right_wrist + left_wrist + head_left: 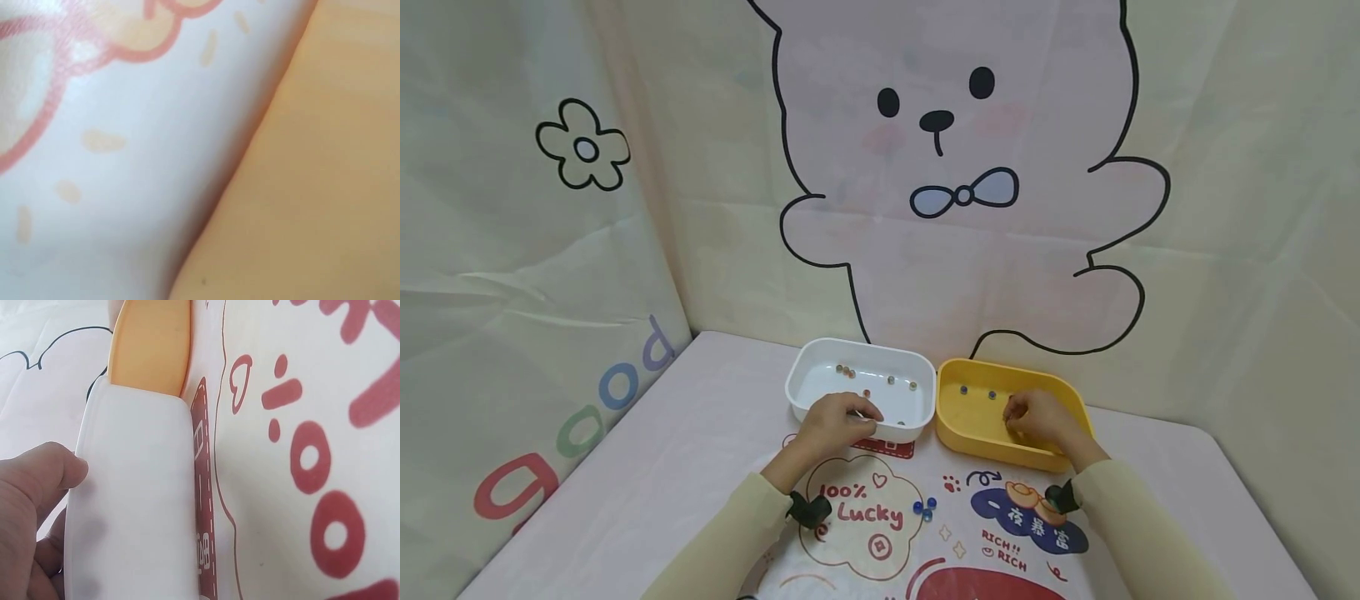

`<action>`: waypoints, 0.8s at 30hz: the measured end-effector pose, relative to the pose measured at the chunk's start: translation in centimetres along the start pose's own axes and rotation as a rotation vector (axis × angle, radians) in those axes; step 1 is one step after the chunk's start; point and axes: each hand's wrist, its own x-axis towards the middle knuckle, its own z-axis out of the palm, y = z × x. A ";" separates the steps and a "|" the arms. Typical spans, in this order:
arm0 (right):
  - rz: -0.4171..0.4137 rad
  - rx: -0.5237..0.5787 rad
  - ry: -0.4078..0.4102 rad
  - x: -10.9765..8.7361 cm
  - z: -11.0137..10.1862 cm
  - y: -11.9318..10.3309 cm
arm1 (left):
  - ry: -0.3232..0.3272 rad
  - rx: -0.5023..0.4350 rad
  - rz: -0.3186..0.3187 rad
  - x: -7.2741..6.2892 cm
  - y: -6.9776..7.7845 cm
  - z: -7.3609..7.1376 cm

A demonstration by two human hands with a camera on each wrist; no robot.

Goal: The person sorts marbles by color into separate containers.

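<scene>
My left hand point(837, 423) reaches over the near rim of a white tray point(865, 347), its fingers bent down inside. In the left wrist view the outer wall of the white tray point(134, 494) hides the fingertips, so whether they pinch anything is unclear. Several small marbles point(891, 380), some orange-tinted, lie scattered on the white tray's floor. Down in the yellow tray point(977, 442), my right hand point(1039, 415) has its fingers bent towards the bottom; what lies between the fingertips is hidden. To its left are two dark blue marbles point(964, 390). The right wrist view shows only the tray's yellow wall point(312, 175) and the tablecloth.
Several blue marbles point(928, 505) sit in a cluster on the printed tablecloth point(880, 550), in front of the trays. Both trays stand side by side near the table's back edge. Behind them hangs a cloth backdrop point(955, 283) with a bear drawing.
</scene>
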 end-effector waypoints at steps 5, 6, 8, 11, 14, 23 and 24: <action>-0.014 -0.026 0.002 -0.1 0.1 0.1 | 0.001 -0.008 0.004 -0.2 0.1 0.0; -0.013 -0.027 0.002 -0.1 0.2 0.1 | 0.001 -0.009 0.001 -0.2 0.1 0.0; -0.012 -0.028 -0.002 -0.1 0.2 0.1 | 0.001 -0.011 0.001 -0.2 0.2 0.0; -0.001 -0.016 -0.002 -0.3 0.2 0.0 | 0.001 -0.011 0.000 -0.3 0.2 0.0; -0.001 -0.010 0.000 -0.5 0.1 0.1 | 0.000 -0.011 -0.003 -0.2 0.2 0.0; -0.045 -0.001 0.040 -2.2 -0.7 -0.1 | 0.005 -0.010 0.007 -0.1 0.3 -0.1; -0.056 0.000 0.044 -2.4 -0.8 -0.1 | 0.006 -0.012 0.005 -0.1 0.3 -0.1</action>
